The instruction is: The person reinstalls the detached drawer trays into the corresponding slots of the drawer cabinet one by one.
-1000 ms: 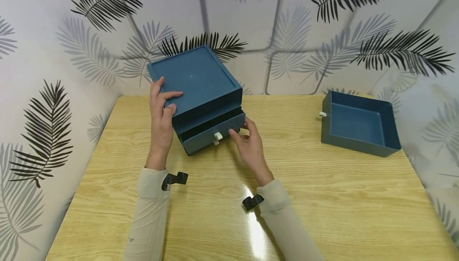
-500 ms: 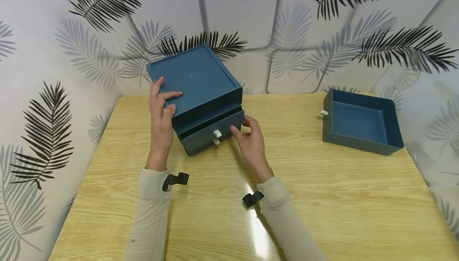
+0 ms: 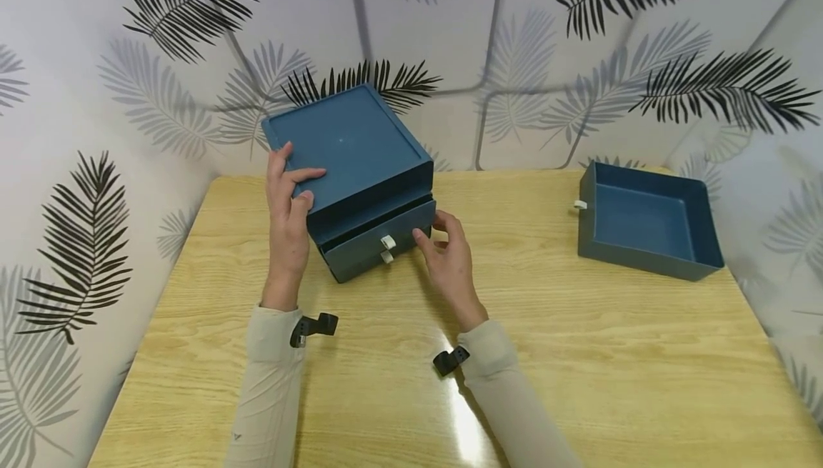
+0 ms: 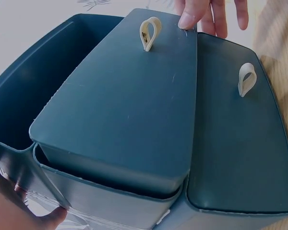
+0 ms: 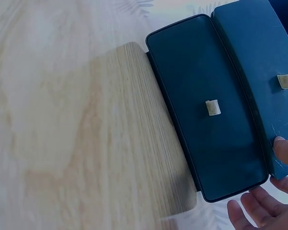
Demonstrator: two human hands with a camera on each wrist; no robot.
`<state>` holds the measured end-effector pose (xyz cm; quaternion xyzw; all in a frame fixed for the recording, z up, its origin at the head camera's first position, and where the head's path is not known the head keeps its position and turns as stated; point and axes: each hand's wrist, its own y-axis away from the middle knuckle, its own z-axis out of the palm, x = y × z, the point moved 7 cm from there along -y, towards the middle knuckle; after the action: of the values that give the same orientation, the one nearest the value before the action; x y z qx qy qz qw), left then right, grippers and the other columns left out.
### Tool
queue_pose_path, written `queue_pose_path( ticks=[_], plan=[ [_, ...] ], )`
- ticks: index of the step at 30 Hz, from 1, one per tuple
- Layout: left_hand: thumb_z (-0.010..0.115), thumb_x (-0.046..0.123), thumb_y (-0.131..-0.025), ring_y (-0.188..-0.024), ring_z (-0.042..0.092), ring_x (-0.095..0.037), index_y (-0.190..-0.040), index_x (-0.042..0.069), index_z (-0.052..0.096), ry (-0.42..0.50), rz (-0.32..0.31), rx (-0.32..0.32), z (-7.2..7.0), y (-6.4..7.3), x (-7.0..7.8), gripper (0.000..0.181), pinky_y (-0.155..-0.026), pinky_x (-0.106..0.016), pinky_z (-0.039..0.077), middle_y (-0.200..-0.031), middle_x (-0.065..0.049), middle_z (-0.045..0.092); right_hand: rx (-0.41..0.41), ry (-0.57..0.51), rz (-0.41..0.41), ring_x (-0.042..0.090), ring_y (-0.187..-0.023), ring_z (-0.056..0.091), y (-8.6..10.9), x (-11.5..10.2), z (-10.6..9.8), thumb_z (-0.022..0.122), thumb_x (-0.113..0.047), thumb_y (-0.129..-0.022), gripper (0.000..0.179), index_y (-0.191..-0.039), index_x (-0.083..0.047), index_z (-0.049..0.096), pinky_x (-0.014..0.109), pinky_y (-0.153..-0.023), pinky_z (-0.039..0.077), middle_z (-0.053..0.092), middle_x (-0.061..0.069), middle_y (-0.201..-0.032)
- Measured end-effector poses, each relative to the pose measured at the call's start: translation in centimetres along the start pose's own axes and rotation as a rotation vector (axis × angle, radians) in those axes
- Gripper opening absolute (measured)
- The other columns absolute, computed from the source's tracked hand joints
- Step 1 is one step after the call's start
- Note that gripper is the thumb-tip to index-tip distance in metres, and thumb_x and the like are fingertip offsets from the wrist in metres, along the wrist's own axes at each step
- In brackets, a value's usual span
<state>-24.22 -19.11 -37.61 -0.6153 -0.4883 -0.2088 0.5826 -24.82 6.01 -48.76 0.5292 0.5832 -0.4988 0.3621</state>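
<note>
Blue drawer box (image 3: 350, 150) stands at rear-left of counter (image 3: 579, 354), close to the leaf-print wall. Vs. 1 s ago: the lower drawer (image 3: 379, 245) sits further in, dark gap above its front narrower; box itself nearly unmoved. Judgement: drawer is being pushed home, not yet flush. Left hand (image 3: 288, 221) grips the box's front-left corner, thumb curled over the top rim, fingers (image 3: 278, 168) laid along the side wall; it steadies the box. Right hand (image 3: 450, 257) is at the drawer's right front end; fingers loosely bent and pressing the face, not wrapped round anything. Left wrist view shows two drawer fronts w/ cream loop pulls (image 4: 150, 32), fingertips on the upper edge. Second drawer (image 3: 646, 221) lies out, well apart at right, open side up, nothing inside. Materials: matte dark-blue board or plastic (cannot tell which), rounded corners, recessed top panel; pull tabs look like soft ribbon. Counter is glossy light wood-grain laminate w/ glare patch.
</note>
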Motion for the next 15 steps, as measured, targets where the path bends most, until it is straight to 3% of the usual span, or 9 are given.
queue_pose_path(
  ticks=[15],
  plan=[
    [0.042, 0.023, -0.098, -0.166, 0.000, -0.020, -0.124, 0.009, 0.070, 0.005, 0.000, -0.006, 0.02, 0.00, -0.04, 0.041, -0.132, -0.052, 0.001, -0.171, 0.006, 0.028, 0.029, 0.029, -0.016, 0.031, -0.125, 0.058, -0.41, 0.13, 0.30, 0.067, -0.025, -0.101, 0.041, -0.138, -0.011, 0.057, 0.052, -0.102, 0.053, 0.061, 0.012, -0.135]
  ],
)
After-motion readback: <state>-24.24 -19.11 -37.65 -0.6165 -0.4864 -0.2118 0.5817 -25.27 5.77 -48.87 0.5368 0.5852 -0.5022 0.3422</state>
